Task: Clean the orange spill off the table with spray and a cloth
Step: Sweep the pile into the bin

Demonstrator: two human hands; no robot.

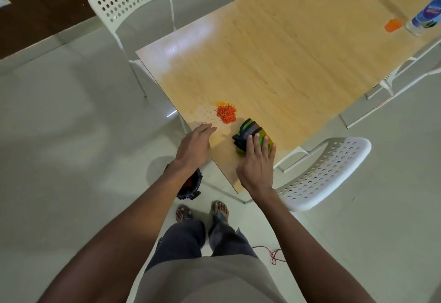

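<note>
Pale wooden bench [286, 64]: our right hand [259, 162] lies flat-fingered on the folded green-and-black cloth [250, 135], left hand [194, 146] relaxed beside orange granules [226, 113]; black bin [191, 187] below holds orange bits.

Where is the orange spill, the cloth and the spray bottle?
orange spill [226, 113], head view, middle of the pile
cloth [248, 129], head view, striped folded top
spray bottle [427, 15], head view, its label

Spill [226, 113]: on table [298, 64], near its corner.
Cloth [250, 135]: just right of spill, under right hand [257, 162].
Left hand [194, 146]: table edge, before spill.
Bottle [427, 14]: far right end.
</note>
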